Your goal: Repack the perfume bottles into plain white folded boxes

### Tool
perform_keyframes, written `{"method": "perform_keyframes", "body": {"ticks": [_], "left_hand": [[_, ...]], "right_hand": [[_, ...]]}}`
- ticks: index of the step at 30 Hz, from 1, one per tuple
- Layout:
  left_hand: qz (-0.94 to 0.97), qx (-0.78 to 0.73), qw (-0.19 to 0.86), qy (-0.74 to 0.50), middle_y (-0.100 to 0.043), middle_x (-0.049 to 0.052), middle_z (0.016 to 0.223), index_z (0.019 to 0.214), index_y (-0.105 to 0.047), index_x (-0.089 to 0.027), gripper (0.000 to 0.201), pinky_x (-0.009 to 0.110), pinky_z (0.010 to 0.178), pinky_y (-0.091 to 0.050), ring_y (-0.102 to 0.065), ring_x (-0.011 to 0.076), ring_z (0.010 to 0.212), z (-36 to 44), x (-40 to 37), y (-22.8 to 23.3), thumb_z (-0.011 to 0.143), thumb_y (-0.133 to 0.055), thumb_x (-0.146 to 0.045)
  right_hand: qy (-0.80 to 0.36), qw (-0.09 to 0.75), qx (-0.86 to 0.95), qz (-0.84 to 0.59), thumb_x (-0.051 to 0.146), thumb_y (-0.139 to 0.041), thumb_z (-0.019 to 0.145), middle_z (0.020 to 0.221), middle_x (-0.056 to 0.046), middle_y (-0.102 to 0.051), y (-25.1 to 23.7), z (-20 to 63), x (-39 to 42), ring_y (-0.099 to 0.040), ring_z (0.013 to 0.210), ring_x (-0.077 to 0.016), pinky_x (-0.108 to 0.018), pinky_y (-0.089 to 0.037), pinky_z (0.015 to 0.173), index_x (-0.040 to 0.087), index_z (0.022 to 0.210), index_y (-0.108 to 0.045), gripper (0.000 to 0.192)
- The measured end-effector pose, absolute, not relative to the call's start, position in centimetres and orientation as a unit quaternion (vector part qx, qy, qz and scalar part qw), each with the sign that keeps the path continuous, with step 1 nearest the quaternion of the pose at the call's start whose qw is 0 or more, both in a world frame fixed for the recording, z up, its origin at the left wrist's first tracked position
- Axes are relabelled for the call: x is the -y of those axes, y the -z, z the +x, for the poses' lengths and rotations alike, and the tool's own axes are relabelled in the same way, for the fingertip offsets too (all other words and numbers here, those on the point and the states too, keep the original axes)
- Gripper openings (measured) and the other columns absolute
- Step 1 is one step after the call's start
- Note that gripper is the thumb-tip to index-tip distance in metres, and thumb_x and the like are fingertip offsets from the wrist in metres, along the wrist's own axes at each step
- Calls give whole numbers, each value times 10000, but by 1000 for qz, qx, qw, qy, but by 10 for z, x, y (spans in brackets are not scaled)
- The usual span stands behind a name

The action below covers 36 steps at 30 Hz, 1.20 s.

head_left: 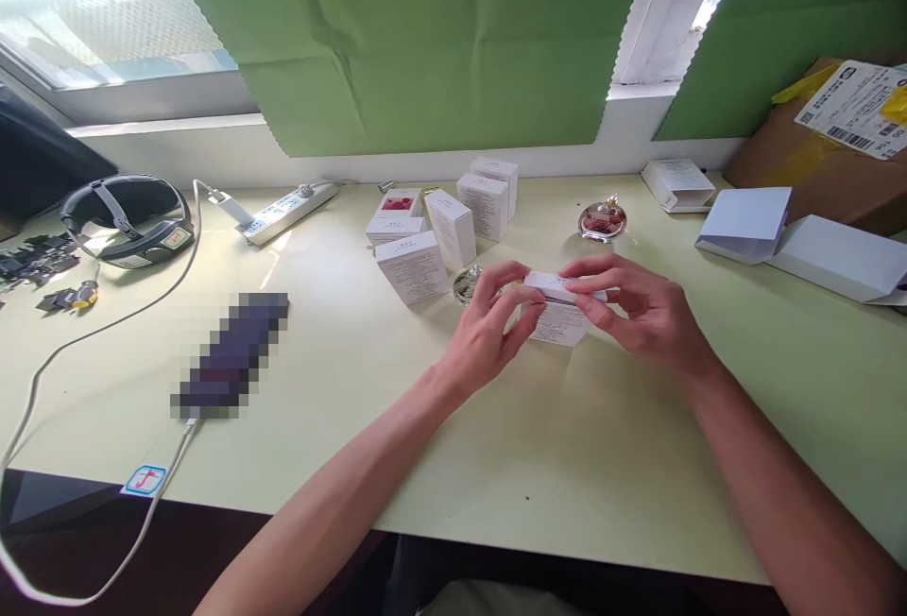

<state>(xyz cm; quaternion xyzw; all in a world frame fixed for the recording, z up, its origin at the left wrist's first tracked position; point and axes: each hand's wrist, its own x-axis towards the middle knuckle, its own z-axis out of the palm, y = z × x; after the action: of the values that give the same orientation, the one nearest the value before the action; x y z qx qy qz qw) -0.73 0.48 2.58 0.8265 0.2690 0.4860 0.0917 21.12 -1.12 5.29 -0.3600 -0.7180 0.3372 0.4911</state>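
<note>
At the pale green desk (354, 427), I see both hands closed on a small white carton (563, 310) at centre, its fine print too small to read. The left hand (488, 328) pinches its near end; the right hand (641, 309) presses fingers over the top flap. Behind stand more white cartons (443, 229), a round bottle of red contents (602, 219), and a barcode-labelled cardboard box (822, 144).

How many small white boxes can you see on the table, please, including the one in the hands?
6: one held between the left hand and right hand at; five clustered behind at and. Others may be hidden.
</note>
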Motion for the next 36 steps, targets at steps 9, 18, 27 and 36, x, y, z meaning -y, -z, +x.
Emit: {"method": "perform_keyframes", "body": {"ticks": [9,18,27,36], "left_hand": [[811,-271,86,-511,-514,87,1198,1097,-538,-213,182,385,916,-588,-622,164,1073,-7,-6,-26,935,-603,-161],[780,-279,157,-538,-524,69,1191,1147,-503,-215,275,304,792,-645,-614,152,1091,-7,-7,-24,915,-648,-195],[810,-235,90,-530,-509,68,1177,1154,-594,-242,240,404,925,-600,-617,170,1078,-9,-14,-22,938,-594,-139],[814,-221,107,-526,-496,78,1180,1115,-593,-224,242,369,894,-590,-596,160,1074,-10,-17,-20,915,-608,-89]], "right_hand": [[-349,476,720,-365,199,-639,908,1194,-28,-647,-56,213,12,-624,1100,-222,-359,-607,769,331,1030,-757,214],[-345,465,733,-357,184,-623,908,1209,-31,-641,-56,215,12,-622,1111,-227,-367,-607,777,336,1051,-754,246],[-208,502,771,-333,95,-620,833,1152,-35,-678,-47,213,7,-652,1017,-227,-397,-566,775,321,1010,-777,327],[-140,586,738,-304,174,-588,856,1139,-61,-675,-28,204,5,-664,986,-251,-362,-588,563,336,1024,-789,308]]}}
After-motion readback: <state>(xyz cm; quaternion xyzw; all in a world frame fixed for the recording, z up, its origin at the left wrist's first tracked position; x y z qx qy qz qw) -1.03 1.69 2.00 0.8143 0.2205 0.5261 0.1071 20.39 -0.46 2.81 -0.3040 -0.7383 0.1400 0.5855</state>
